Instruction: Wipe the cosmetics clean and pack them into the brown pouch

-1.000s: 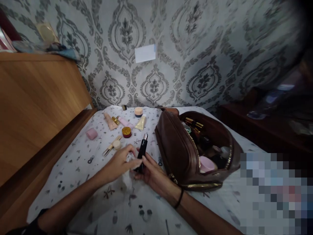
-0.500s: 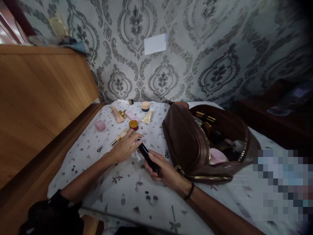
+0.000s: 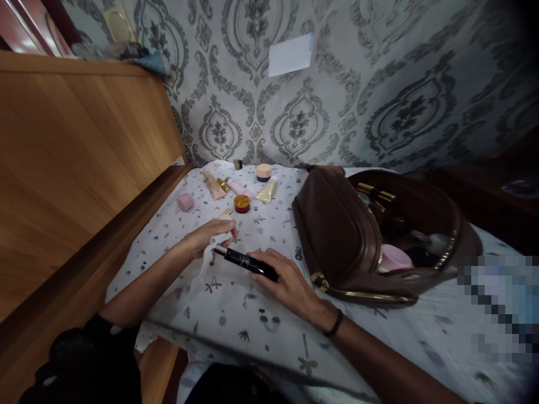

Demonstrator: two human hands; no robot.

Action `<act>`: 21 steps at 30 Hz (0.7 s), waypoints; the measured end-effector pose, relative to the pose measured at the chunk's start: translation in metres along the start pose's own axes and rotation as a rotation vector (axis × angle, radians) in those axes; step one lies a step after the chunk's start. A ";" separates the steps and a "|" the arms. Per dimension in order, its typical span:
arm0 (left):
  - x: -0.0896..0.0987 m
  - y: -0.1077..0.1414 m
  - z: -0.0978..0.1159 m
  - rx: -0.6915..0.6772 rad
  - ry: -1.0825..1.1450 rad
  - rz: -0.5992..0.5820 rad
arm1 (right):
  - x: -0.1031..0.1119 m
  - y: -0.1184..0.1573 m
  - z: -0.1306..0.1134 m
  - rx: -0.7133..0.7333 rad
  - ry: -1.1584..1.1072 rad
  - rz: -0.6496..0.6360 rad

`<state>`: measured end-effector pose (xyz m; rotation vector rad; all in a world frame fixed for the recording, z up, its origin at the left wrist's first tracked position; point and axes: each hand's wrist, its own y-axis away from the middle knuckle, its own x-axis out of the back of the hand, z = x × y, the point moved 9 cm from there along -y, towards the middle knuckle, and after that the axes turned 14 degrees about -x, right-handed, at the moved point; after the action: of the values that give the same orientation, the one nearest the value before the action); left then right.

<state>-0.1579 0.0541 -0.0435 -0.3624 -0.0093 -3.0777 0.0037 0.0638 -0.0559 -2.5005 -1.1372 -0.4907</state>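
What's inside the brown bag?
Gold-trimmed tubes, a pink round thing and darker items show through the opening of the brown bag. Its bottom is covered and cannot be seen.

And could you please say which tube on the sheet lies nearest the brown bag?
The pale yellow tube, rightmost; the peach tube and pink tube lie farther left.
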 end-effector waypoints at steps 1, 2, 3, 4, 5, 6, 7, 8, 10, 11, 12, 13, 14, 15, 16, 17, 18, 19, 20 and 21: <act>-0.004 -0.001 -0.005 0.021 0.051 -0.001 | 0.000 -0.001 0.000 0.000 -0.007 -0.006; -0.008 -0.002 -0.008 0.031 0.100 0.006 | 0.000 -0.001 -0.001 0.001 -0.021 -0.019; -0.012 -0.003 -0.009 0.030 0.147 0.025 | -0.001 -0.001 -0.002 0.001 -0.040 -0.037; -0.015 -0.004 -0.008 0.018 0.194 0.055 | -0.002 -0.001 -0.004 -0.003 -0.063 -0.058; -0.018 -0.005 -0.006 -0.001 0.238 0.092 | -0.002 -0.002 -0.005 -0.011 -0.087 -0.074; -0.020 -0.006 -0.004 -0.025 0.275 0.131 | -0.002 -0.002 -0.005 -0.022 -0.111 -0.085; -0.022 -0.006 0.000 -0.053 0.315 0.177 | -0.002 -0.002 -0.005 -0.039 -0.134 -0.093; -0.022 -0.006 0.003 -0.082 0.354 0.225 | -0.003 -0.003 -0.004 -0.065 -0.154 -0.103; -0.023 -0.005 0.008 -0.135 0.426 0.310 | -0.004 -0.004 0.001 -0.133 -0.184 -0.126; -0.022 -0.004 0.010 -0.171 0.449 0.349 | -0.005 -0.004 0.004 -0.167 -0.200 -0.140; -0.021 -0.003 0.013 -0.217 0.444 0.376 | -0.006 -0.005 0.007 -0.200 -0.227 -0.156; -0.019 -0.001 0.017 -0.273 0.399 0.381 | -0.007 -0.005 0.010 -0.231 -0.269 -0.174; -0.019 0.001 0.022 -0.341 0.313 0.365 | -0.008 -0.005 0.012 -0.258 -0.326 -0.197; -0.019 0.003 0.027 -0.416 0.210 0.337 | -0.010 -0.005 0.014 -0.286 -0.394 -0.224; -0.021 0.005 0.031 -0.488 0.107 0.296 | -0.013 -0.005 0.016 -0.314 -0.464 -0.250; -0.023 0.008 0.034 -0.547 0.013 0.256 | -0.015 -0.005 0.019 -0.345 -0.527 -0.272; -0.023 0.010 0.035 -0.593 -0.072 0.228 | -0.016 -0.005 0.021 -0.376 -0.579 -0.286; -0.021 0.012 0.035 -0.628 -0.149 0.220 | -0.017 -0.005 0.024 -0.401 -0.620 -0.295; -0.019 0.014 0.035 -0.653 -0.227 0.225 | -0.018 -0.006 0.026 -0.422 -0.651 -0.300; -0.015 0.016 0.035 -0.675 -0.310 0.241 | -0.018 -0.006 0.028 -0.441 -0.674 -0.307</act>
<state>-0.1349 0.0393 -0.0128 -0.7857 0.9902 -2.6618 -0.0077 0.0683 -0.0870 -2.9924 -1.8465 0.0686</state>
